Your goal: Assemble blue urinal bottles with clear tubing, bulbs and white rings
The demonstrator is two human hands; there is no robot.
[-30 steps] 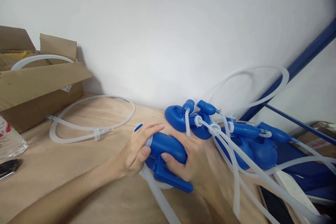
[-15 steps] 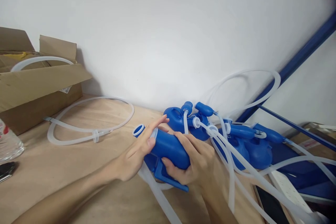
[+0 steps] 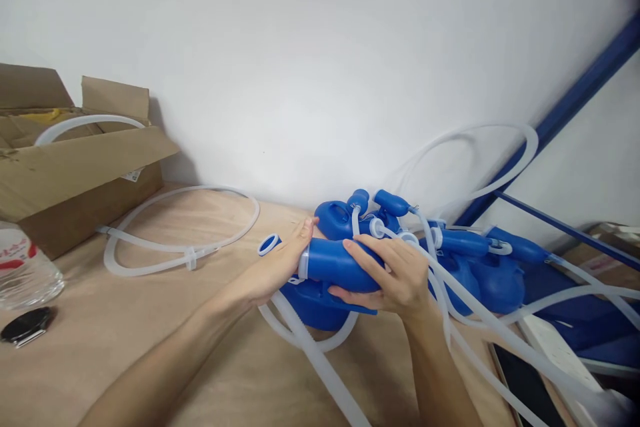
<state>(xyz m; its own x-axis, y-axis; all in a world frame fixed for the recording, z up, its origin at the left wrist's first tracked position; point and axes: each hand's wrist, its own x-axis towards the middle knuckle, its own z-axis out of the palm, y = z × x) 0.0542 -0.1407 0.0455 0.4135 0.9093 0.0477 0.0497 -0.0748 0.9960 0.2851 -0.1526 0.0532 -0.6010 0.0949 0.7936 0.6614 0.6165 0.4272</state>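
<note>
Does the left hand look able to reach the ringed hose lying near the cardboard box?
Probably yes: tabletop lies between the left hand and the ringed hose, with no visible obstacle. It would likely have to leave the blue bottle, which the right hand grips.

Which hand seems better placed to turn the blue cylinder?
Probably the right hand: it curls around the blue cylinder, while the left hand is outstretched at its white-ringed end.

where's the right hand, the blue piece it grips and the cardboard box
Right hand (image 3: 401, 275): head view, back of hand
Blue piece (image 3: 329, 265): head view, rounded side
Cardboard box (image 3: 90, 168): head view, long front flap
</note>
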